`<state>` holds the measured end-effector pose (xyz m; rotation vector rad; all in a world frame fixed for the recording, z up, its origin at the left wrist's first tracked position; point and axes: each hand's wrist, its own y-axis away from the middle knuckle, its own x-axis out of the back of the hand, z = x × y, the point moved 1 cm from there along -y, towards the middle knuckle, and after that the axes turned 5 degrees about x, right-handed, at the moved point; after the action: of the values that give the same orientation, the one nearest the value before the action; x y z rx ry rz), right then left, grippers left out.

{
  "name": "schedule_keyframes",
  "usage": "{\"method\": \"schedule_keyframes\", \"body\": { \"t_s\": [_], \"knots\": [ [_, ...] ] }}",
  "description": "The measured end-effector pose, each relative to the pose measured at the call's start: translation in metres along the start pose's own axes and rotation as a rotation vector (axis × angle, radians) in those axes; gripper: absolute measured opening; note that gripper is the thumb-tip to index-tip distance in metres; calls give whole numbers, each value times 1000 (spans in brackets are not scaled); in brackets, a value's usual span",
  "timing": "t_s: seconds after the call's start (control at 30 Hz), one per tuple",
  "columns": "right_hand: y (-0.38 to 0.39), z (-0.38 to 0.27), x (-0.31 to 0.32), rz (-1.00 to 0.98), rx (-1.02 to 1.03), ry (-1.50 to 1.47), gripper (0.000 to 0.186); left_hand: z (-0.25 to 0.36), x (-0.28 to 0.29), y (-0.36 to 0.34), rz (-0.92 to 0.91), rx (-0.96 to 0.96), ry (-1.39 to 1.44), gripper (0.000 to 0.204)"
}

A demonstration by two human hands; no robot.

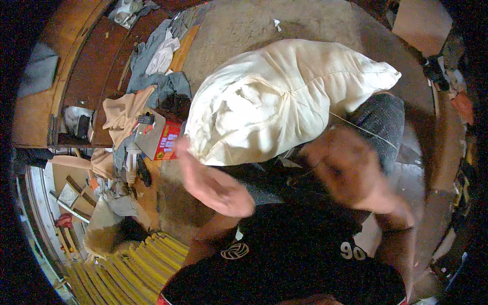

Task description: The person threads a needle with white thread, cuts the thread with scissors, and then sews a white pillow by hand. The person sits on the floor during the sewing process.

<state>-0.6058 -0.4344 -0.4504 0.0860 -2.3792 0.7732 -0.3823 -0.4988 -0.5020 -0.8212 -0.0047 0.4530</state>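
A stuffed cream cloth sack (295, 107) lies across my lap, puckered at a gathered seam, with pale bunched material at its left part. My left hand (213, 188) is open just below the sack's lower left corner, fingertips near or touching it. My right hand (345, 168) is smeared by motion below the sack's right half, so I cannot make out its fingers or anything in them. A thin pale cord (368, 133) runs from under the sack over my dark trouser leg (386, 122).
Piled grey and tan cloths (127, 114) and a red-fronted box (166, 145) are at the left, beside wooden shelving (91, 61). Yellow ribbed material (122, 264) lies at the lower left. A concrete-like floor (305, 20) shows beyond the sack. A pale board (417, 25) stands at the upper right.
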Motion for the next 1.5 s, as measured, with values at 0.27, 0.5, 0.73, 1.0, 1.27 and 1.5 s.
{"method": "schedule_keyframes", "body": {
  "t_s": [0.27, 0.5, 0.73, 1.0, 1.27, 1.5],
  "knots": [
    [-33, 163, 58, -239, -395, 911, 35, -76, 7, -64, -553, 187, -662, 34],
    [-50, 101, 68, 94, -8, 762, 19, -96, 0, -153, -206, 46, -350, 17],
    [-21, 93, 55, -193, -236, 672, 20, -78, -3, -146, -602, -67, -840, 33],
    [-118, 85, 77, 123, -24, 450, 19, 4, -10, -127, -548, -234, 0, 48],
    [-97, 147, 57, 136, -214, 278, 23, 21, -57, -147, -558, -150, 460, 47],
    [-88, 140, 63, 123, -135, 394, 19, 14, -87, -159, -606, -122, 580, 45]
  ]
}}
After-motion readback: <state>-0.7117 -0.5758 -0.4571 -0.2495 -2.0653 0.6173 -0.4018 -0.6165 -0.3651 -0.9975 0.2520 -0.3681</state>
